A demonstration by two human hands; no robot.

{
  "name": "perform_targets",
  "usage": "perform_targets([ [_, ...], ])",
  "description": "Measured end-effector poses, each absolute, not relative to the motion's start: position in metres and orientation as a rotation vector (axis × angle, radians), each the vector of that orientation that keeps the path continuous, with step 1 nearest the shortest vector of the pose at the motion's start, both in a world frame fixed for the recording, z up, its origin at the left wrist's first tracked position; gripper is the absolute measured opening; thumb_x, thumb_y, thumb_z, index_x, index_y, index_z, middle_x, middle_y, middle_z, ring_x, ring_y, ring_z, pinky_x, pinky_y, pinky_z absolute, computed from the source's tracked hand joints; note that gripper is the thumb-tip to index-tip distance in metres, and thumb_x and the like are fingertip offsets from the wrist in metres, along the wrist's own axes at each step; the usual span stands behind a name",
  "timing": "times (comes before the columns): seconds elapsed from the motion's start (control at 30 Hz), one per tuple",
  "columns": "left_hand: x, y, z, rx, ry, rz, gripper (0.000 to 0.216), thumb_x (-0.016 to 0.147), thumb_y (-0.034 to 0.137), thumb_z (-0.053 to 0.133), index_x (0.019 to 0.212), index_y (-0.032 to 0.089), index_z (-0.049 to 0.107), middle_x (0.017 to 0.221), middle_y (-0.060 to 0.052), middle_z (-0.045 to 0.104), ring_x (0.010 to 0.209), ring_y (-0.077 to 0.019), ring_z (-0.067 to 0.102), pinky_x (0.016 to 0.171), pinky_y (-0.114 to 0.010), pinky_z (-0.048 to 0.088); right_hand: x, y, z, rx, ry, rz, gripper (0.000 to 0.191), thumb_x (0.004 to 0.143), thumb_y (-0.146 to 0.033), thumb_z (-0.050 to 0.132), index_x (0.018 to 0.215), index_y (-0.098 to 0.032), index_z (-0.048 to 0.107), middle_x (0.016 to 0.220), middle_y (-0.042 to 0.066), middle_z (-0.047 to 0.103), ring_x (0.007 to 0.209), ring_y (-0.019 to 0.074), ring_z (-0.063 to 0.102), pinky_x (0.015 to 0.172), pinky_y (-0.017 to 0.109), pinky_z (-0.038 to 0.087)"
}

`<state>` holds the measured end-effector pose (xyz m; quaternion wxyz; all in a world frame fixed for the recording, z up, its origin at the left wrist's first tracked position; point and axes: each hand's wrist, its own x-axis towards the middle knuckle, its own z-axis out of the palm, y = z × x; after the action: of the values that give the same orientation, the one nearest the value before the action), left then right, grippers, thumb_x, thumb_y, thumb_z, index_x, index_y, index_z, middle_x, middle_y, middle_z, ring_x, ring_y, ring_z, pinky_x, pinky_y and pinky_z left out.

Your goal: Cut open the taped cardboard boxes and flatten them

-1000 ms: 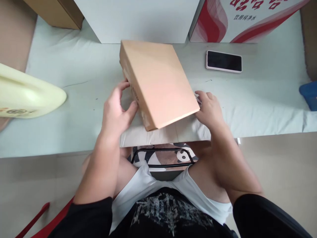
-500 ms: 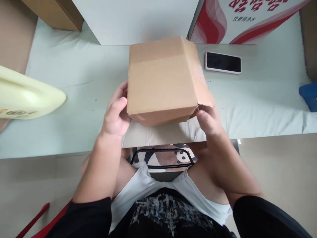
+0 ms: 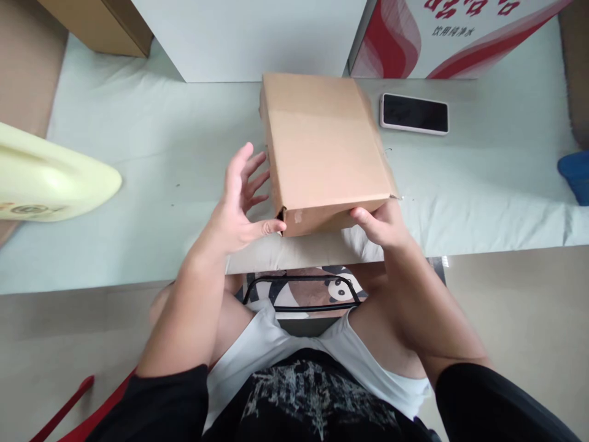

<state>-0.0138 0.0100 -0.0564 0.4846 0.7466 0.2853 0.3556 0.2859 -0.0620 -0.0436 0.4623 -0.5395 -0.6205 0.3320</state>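
In the middle of the head view is a brown cardboard box (image 3: 327,138), its broad plain face turned up. My right hand (image 3: 385,222) grips its near right corner, thumb on the near side and the other fingers hidden behind the box. My left hand (image 3: 246,205) is beside the left side with fingers spread apart. Its thumb tip is at the near left corner, where a small dark gap shows in the cardboard; whether it presses there I cannot tell. The underside of the box is hidden.
A phone (image 3: 415,114) lies right of the box on the pale green cloth (image 3: 464,178). Behind stand a white box (image 3: 257,40) and a red-and-white carton (image 3: 442,49). A pale yellow bottle (image 3: 59,175) lies left, a blue object (image 3: 575,177) far right, a brown box (image 3: 108,24) back left.
The box has turned and come down closer to the cloth, its left side shifting right. My left hand has let go and opened its fingers, while my right hand keeps hold.
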Motion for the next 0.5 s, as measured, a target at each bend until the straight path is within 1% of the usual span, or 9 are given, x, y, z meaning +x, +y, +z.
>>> perform_targets([
  [0.1,-0.016,0.011,-0.056,1.827,0.742,0.936,0.115,0.071,0.061,0.091,0.159,0.049,0.018,0.171,-0.016,0.032,0.143,-0.0400,0.057,0.102,-0.055,0.063,0.289,-0.062,-0.047,-1.343,-1.534,0.800,0.070,0.080,-0.082,0.066,0.121,-0.026,0.071,0.108,0.013,0.077,0.123,0.0358,0.071,0.100,0.053,0.061],
  [0.17,-0.016,0.009,-0.054,1.846,0.785,1.004,0.106,0.072,0.065,0.089,0.156,0.047,0.026,0.166,-0.013,0.040,0.140,-0.0381,0.060,0.101,-0.052,0.063,0.290,-0.063,-0.048,-1.349,-1.533,0.796,0.069,0.081,-0.084,0.064,0.118,-0.027,0.072,0.107,0.012,0.076,0.121,0.0352,0.071,0.099,0.053,0.062],
  [0.3,-0.011,0.004,-0.048,1.910,0.879,1.264,0.088,0.074,0.072,0.083,0.147,0.040,0.046,0.152,-0.009,0.053,0.135,-0.0344,0.062,0.103,-0.049,0.061,0.288,-0.063,-0.046,-1.367,-1.536,0.794,0.072,0.080,-0.087,0.062,0.118,-0.026,0.072,0.106,0.012,0.076,0.123,0.0358,0.070,0.103,0.054,0.060],
  [0.33,-0.010,0.004,-0.046,1.911,0.905,1.369,0.083,0.076,0.072,0.082,0.144,0.037,0.050,0.147,-0.007,0.056,0.132,-0.0325,0.063,0.102,-0.048,0.061,0.287,-0.062,-0.045,-1.370,-1.546,0.792,0.071,0.080,-0.086,0.062,0.117,-0.026,0.072,0.106,0.012,0.076,0.124,0.0356,0.069,0.105,0.054,0.059],
  [0.4,-0.007,0.004,-0.043,1.837,0.961,1.583,0.068,0.081,0.068,0.080,0.134,0.034,0.057,0.131,-0.004,0.064,0.120,-0.0273,0.068,0.096,-0.045,0.060,0.286,-0.062,-0.044,-1.357,-1.587,0.793,0.066,0.082,-0.083,0.063,0.115,-0.026,0.072,0.103,0.012,0.077,0.123,0.0348,0.070,0.107,0.054,0.058],
  [0.43,-0.006,0.004,-0.042,1.769,0.994,1.623,0.057,0.086,0.066,0.077,0.128,0.032,0.061,0.122,-0.003,0.068,0.113,-0.0252,0.070,0.094,-0.044,0.060,0.285,-0.062,-0.043,-1.344,-1.608,0.792,0.062,0.083,-0.081,0.063,0.113,-0.027,0.073,0.102,0.011,0.077,0.122,0.0346,0.070,0.107,0.055,0.058],
  [0.47,-0.006,0.004,-0.042,1.710,1.025,1.593,0.046,0.091,0.065,0.071,0.121,0.031,0.065,0.113,-0.002,0.071,0.108,-0.0242,0.071,0.093,-0.044,0.059,0.284,-0.061,-0.043,-1.334,-1.622,0.787,0.059,0.084,-0.079,0.064,0.110,-0.027,0.073,0.101,0.011,0.077,0.121,0.0345,0.071,0.107,0.055,0.058],
  [0.5,-0.005,0.004,-0.041,1.659,1.043,1.512,0.040,0.095,0.065,0.064,0.113,0.029,0.069,0.106,-0.003,0.073,0.106,-0.0245,0.072,0.095,-0.045,0.059,0.283,-0.061,-0.042,-1.330,-1.629,0.775,0.055,0.085,-0.078,0.064,0.107,-0.028,0.073,0.100,0.011,0.078,0.120,0.0345,0.071,0.107,0.056,0.058],
])
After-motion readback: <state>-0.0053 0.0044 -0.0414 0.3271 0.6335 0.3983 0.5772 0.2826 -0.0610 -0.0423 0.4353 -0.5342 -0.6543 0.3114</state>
